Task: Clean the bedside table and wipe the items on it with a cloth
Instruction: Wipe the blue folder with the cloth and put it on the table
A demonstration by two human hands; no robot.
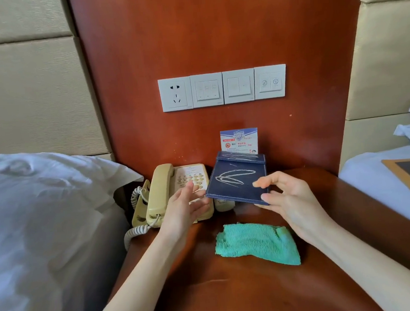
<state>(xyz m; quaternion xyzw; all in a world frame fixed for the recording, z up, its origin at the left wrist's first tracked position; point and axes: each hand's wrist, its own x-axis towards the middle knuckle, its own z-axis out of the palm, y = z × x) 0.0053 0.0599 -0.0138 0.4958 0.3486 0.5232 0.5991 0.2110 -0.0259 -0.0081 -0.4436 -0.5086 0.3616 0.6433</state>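
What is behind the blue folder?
Behind the blue folder a small printed card stands against the wooden wall panel. Only the card's top part shows; the folder hides its bottom edge and the tabletop there. The right hand holds the folder.

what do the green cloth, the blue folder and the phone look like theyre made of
Green cloth: looped microfibre or terry, going by its fuzzy, matte pile.
Blue folder: probably leatherette or coated board; stiff, flat, with stitched-looking edges and a silver logo.
Phone: moulded plastic, cream, slightly glossy, with a coiled cord.
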